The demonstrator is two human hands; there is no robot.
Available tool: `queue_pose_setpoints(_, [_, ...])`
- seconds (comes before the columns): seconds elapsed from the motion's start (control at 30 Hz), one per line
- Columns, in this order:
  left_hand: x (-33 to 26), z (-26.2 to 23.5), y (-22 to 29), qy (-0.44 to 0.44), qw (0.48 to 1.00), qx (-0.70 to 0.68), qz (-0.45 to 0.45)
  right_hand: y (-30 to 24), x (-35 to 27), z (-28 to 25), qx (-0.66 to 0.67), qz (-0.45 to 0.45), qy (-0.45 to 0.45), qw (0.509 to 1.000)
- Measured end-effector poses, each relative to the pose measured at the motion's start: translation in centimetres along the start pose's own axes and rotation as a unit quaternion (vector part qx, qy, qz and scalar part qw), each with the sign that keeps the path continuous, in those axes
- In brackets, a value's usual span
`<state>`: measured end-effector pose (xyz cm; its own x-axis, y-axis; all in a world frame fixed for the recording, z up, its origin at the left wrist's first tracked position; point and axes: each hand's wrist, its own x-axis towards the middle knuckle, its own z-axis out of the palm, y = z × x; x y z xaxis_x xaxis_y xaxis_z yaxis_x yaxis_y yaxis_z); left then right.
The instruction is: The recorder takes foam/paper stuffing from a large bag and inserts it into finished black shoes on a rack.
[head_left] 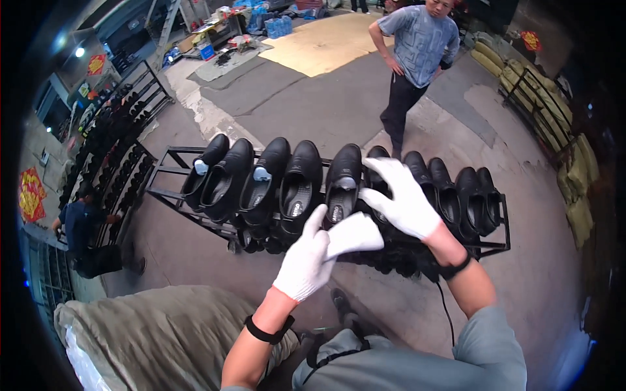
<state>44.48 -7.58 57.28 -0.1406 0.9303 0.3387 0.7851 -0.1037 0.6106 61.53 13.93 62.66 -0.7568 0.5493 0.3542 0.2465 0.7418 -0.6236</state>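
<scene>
A row of black slip-on shoes [304, 163] stands on a black metal rack [166, 189] in front of me, toes pointing away. My left hand [305, 259], in a white knitted glove, is closed on one end of a white cloth [357, 234]. The cloth sticks out to the right, in front of the middle shoe [344, 166]. My right hand [405, 201], also gloved, reaches over the shoes right of the middle with thumb and fingers apart, partly covering one. Whether its fingertips touch that shoe, I cannot tell. Pale inserts [262, 174] show in a few shoes at left.
Beyond the rack a person [420, 45] stands facing this way. Another person [88, 225] is by tall shoe racks [124, 163] at left. A large covered bundle [156, 332] lies at my lower left. Filled sacks [577, 215] line the right side. A dark cable [447, 306] hangs near my right arm.
</scene>
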Motion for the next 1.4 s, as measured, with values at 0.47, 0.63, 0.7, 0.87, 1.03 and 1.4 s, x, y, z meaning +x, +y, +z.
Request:
queue_pose_setpoints(0.47, [8.2,17.5,10.6,-0.095,0.994,0.038,0.036,6.2,-7.5,-11.9,-0.226,-0.025,-0.087,0.970])
queue_pose_setpoints(0.63, [9.5,21.5,9.7,-0.062,0.997,-0.030,-0.019,12.2,-7.0,-8.4,-0.221,0.047,-0.183,0.957])
queue_pose_setpoints(0.7, [10.0,21.3,9.8,-0.060,0.997,-0.037,-0.009,12.6,-5.5,-7.5,-0.352,0.080,-0.197,0.912])
queue_pose_setpoints(0.87, [9.4,19.6,8.9,-0.091,0.993,-0.072,-0.039,15.4,-5.4,-3.5,-0.374,0.026,-0.076,0.924])
queue_pose_setpoints(1.03, [-1.7,7.7,11.1,-0.074,0.996,-0.049,0.020,10.8,-5.1,-4.2,-0.230,0.042,-0.075,0.969])
queue_pose_setpoints(1.4, [-47.4,-38.8,24.8,0.259,0.685,0.515,-0.447,-52.5,-6.4,22.4,0.339,-0.470,-0.264,0.771])
